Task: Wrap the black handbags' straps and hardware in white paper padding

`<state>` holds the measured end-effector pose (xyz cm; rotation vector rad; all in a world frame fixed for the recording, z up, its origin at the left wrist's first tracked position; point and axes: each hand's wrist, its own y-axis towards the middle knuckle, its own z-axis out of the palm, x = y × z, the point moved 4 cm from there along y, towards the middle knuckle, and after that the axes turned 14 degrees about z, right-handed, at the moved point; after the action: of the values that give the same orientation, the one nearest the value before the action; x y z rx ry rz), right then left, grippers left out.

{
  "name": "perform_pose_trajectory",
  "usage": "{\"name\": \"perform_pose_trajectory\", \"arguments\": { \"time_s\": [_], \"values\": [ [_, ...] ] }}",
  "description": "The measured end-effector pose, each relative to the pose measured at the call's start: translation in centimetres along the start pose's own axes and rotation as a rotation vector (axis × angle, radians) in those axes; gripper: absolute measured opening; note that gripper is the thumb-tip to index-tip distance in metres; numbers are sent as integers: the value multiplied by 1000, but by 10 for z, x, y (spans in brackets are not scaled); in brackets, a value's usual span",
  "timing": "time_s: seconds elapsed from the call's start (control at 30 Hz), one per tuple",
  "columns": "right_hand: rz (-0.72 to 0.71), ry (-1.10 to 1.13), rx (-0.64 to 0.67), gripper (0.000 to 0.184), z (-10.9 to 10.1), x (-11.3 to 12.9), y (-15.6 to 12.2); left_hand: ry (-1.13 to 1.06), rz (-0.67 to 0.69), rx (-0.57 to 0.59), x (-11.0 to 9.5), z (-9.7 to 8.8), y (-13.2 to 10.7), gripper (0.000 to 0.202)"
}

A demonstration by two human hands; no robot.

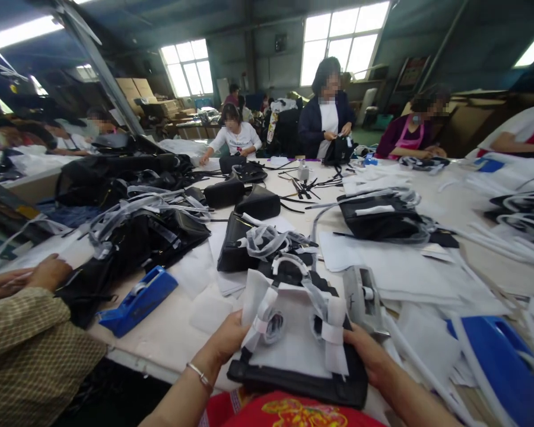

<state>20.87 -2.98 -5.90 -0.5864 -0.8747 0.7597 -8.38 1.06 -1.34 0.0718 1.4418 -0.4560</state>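
A black handbag [293, 379] wrapped in white foam sheet stands at the near table edge in front of me. Its handles and metal rings are bound in white wrapping. My left hand [225, 341], with a bracelet on the wrist, grips the bag's left side at the white wrapping. My right hand [367, 350] holds the bag's right side, fingers curled round its edge. Beside my right hand lies a grey tape dispenser [362, 299].
A blue tape dispenser [136, 302] lies to the left, by a co-worker's arm in a checked sleeve [26, 350]. Wrapped black bags [151, 234] and white sheets [409, 273] cover the table [169, 338]. A blue tray [502, 367] sits right. Several people work at the far side.
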Motion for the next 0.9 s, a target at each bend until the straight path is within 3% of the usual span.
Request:
{"name": "perform_pose_trajectory", "arguments": {
  "time_s": [0.17, 0.27, 0.33, 0.4, 0.47, 0.53, 0.6, 0.67, 0.77, 0.83, 0.9],
  "values": [
    [-214, 25, -38, 41, 3, 34, -66, 76, 85, 113, -24, 19, 27, 47],
    [-324, -88, -50, 44, 26, 68, -101, 275, 172, 20, -40, 11, 49, 52],
    [-411, -228, -76, 41, 49, 87, -117, 373, 183, -172, -45, -3, 55, 62],
    [-538, -466, -151, 38, 81, 96, -123, 292, 130, -277, -40, -12, 55, 74],
    [-650, -743, -192, 42, 120, 91, -117, 85, 41, -199, -26, -13, 50, 84],
    [-702, -982, -61, 49, 160, 73, -103, -45, -26, -125, -14, -17, 42, 89],
    [-768, -1126, 68, 53, 182, 56, -90, 16, -65, -192, -5, -32, 31, 87],
    [-883, -1190, 18, 50, 176, 52, -78, 171, -87, -330, -1, -53, 17, 82],
    [-923, -1180, -344, 47, 124, 62, -53, 318, -79, -388, 7, -67, -1, 76],
    [-718, -1131, -542, 53, 80, 62, -30, 394, -43, -335, 17, -58, -6, 77],
    [-473, -1076, -535, 58, 48, 48, -10, 549, -7, -302, 27, -42, -4, 85]
  ]
}}
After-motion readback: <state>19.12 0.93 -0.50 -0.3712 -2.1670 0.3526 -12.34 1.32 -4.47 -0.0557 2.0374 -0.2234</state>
